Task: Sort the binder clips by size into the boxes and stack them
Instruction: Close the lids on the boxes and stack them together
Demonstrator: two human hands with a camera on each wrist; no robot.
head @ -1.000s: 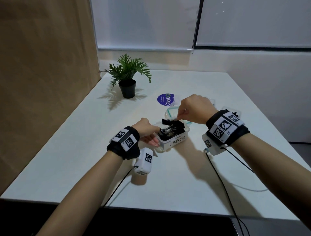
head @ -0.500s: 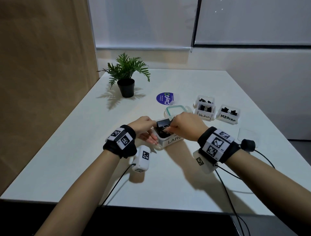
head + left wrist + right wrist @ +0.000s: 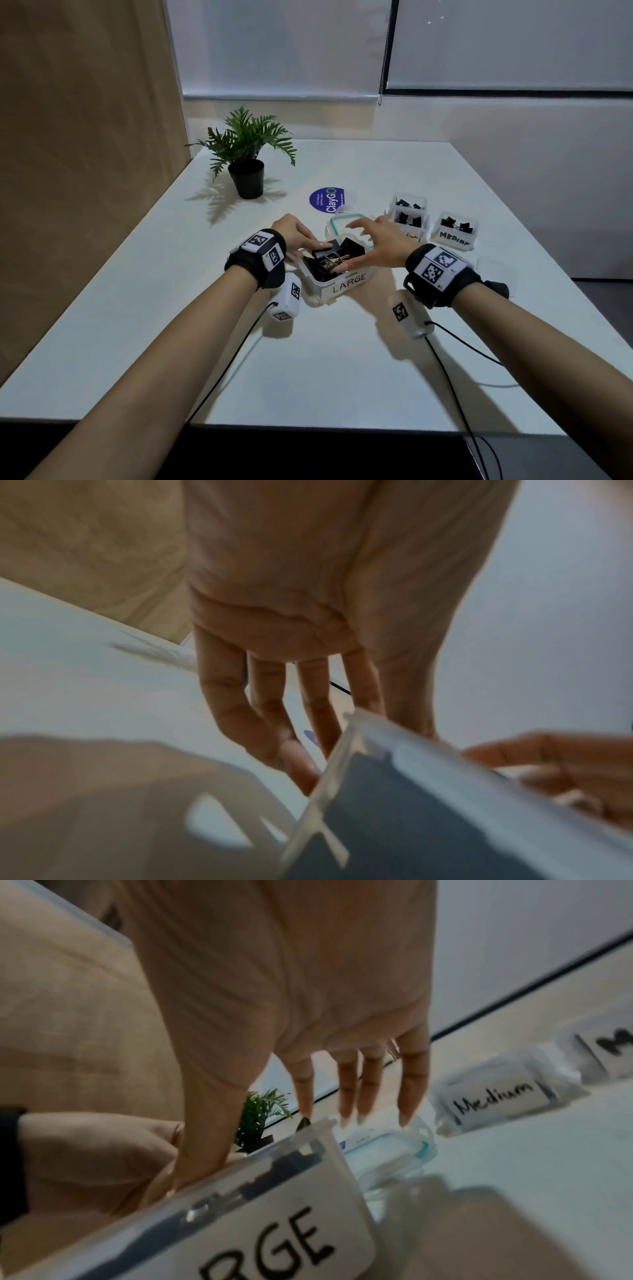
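Observation:
The clear box labelled LARGE (image 3: 344,286) stands in the middle of the table with several large black binder clips (image 3: 327,260) piled in it. My left hand (image 3: 308,241) is at the box's left side, its straight fingers resting on the top clip. My right hand (image 3: 356,245) hovers over the box's right side with fingers spread; its thumb touches the clips at the front rim. In the left wrist view, straight fingers (image 3: 270,704) lie beside the box's corner (image 3: 346,739). The right wrist view shows the label (image 3: 274,1245) and straight fingers (image 3: 349,1093) above the lid (image 3: 387,1148).
A lid with a teal seal (image 3: 347,219) lies just behind the LARGE box. Three small boxes of clips, two labelled Medium (image 3: 409,228) (image 3: 457,233), stand at the right, with a clear lid (image 3: 493,265) nearer. A potted plant (image 3: 248,161) and a blue sticker (image 3: 327,200) are further back.
My right hand came down from above the box, where it pinched a clip, and now has its fingers spread. My left hand moved from the box's side onto the clips.

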